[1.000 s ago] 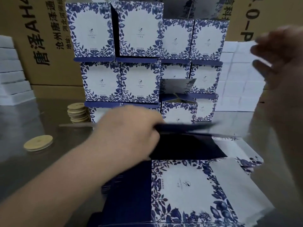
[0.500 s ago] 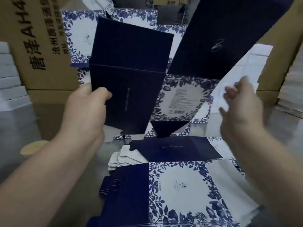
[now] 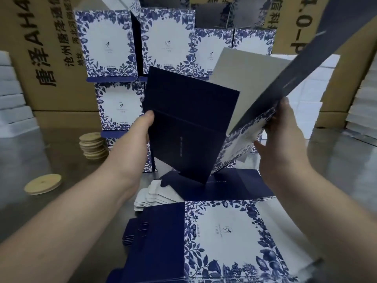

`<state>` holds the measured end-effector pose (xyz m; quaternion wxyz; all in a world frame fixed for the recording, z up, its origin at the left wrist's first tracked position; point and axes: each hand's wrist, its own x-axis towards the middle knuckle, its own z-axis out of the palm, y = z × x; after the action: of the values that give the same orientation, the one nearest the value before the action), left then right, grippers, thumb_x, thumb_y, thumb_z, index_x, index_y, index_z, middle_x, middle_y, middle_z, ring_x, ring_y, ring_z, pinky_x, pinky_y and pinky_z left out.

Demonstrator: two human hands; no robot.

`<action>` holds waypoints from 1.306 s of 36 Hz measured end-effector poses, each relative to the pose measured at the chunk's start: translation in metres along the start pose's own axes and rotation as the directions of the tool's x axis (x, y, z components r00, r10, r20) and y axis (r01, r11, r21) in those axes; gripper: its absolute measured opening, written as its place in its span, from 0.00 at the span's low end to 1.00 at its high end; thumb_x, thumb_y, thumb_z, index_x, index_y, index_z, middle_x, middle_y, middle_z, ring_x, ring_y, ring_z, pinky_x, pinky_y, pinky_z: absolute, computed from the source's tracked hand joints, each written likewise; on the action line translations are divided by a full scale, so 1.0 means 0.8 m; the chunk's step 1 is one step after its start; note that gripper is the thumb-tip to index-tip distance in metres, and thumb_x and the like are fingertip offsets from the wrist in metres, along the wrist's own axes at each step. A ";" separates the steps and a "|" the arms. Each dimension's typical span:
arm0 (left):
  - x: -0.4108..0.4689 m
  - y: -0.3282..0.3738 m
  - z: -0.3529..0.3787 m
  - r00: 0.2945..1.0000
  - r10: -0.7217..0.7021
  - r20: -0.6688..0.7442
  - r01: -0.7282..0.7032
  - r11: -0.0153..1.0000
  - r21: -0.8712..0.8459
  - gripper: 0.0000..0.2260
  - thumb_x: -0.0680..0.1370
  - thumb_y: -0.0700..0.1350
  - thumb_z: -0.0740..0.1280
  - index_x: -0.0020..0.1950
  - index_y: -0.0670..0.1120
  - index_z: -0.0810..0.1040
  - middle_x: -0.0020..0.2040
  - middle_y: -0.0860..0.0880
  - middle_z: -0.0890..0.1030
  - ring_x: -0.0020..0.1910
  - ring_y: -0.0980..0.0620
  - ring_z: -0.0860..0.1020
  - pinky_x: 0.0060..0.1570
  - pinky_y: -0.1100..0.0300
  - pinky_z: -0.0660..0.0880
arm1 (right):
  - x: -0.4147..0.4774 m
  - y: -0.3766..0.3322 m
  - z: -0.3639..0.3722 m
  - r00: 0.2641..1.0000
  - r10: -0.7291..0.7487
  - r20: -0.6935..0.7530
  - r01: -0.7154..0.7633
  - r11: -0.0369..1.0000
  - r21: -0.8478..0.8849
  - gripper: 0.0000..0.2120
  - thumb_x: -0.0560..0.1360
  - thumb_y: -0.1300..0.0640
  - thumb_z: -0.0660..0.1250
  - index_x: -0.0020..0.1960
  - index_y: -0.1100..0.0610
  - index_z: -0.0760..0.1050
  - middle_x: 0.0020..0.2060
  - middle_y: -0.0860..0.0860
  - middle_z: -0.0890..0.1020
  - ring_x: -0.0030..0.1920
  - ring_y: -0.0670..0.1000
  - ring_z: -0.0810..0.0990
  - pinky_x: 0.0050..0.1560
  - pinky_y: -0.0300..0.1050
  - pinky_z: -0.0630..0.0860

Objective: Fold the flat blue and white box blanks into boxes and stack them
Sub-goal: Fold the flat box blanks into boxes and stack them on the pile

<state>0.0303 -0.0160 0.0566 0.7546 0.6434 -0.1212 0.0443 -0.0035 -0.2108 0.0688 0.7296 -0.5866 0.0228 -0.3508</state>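
Presently held: one box blank [image 3: 189, 129], raised clear of the table [image 3: 30, 156], above the pile of flat blanks [image 3: 224, 231] and in front of the stacked finished boxes [image 3: 114, 43]. It is partly opened into a V, with the navy panel to the left, the floral panel swung out to the right, and the grey inner face shown between them. The left edge of the navy panel is gripped by the left hand [image 3: 142, 129], thumb laid on the front; the fingers behind it are hidden. The lower edge of the floral panel is pinched by the right hand [image 3: 281, 135], fingers curled over the rim and thumb spread below. Step judged in hand: the flat blank is being opened into a square tube. For a clean result, the two panels should be drawn apart along the scored creases only, so that the corners are set square before any flap is tucked. Pressure is best confined to the edges, so the printed faces are not dented. The bottom flaps should then be closed first. Also present: a stack of wooden discs [image 3: 92, 146], a single disc [image 3: 42, 183], brown cartons [image 3: 40, 58] behind.
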 end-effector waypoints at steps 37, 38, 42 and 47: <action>-0.013 0.015 0.001 0.876 0.453 -0.165 -0.437 0.891 0.124 0.02 0.67 0.50 0.72 0.38 0.57 0.83 0.36 0.57 0.83 0.36 0.57 0.81 0.39 0.57 0.79 | -0.036 -0.024 0.011 0.817 -0.301 0.492 0.468 0.845 -0.260 0.12 0.72 0.52 0.60 0.54 0.41 0.73 0.52 0.38 0.80 0.56 0.37 0.76 0.61 0.38 0.71; -0.010 0.019 -0.002 0.859 0.474 -0.196 -0.458 0.881 0.122 0.03 0.69 0.51 0.70 0.37 0.60 0.82 0.36 0.60 0.83 0.34 0.59 0.80 0.38 0.60 0.78 | -0.032 -0.028 0.008 0.833 -0.329 0.445 0.470 0.846 -0.252 0.13 0.71 0.51 0.61 0.55 0.41 0.71 0.54 0.39 0.79 0.57 0.37 0.76 0.63 0.41 0.71; 0.008 0.031 -0.022 0.836 0.357 -0.417 -0.424 0.902 -0.078 0.07 0.77 0.52 0.66 0.43 0.51 0.78 0.38 0.58 0.83 0.27 0.58 0.77 0.35 0.65 0.77 | -0.011 -0.035 -0.006 0.916 -0.374 0.145 0.397 0.897 -0.196 0.16 0.68 0.51 0.63 0.56 0.46 0.70 0.51 0.39 0.77 0.52 0.35 0.76 0.55 0.30 0.71; 0.025 0.034 -0.036 0.899 0.126 -0.419 -0.277 0.905 -0.324 0.10 0.79 0.57 0.60 0.49 0.52 0.75 0.39 0.56 0.80 0.25 0.59 0.77 0.34 0.66 0.76 | 0.007 -0.008 -0.006 0.986 -0.140 -0.087 0.123 0.978 -0.170 0.20 0.76 0.54 0.65 0.67 0.50 0.65 0.48 0.36 0.70 0.50 0.41 0.73 0.48 0.33 0.68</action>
<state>0.0470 0.0147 0.0832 0.8635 0.4489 -0.0428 0.2260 -0.0046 -0.2187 0.0754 0.6522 -0.6266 0.0487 -0.4238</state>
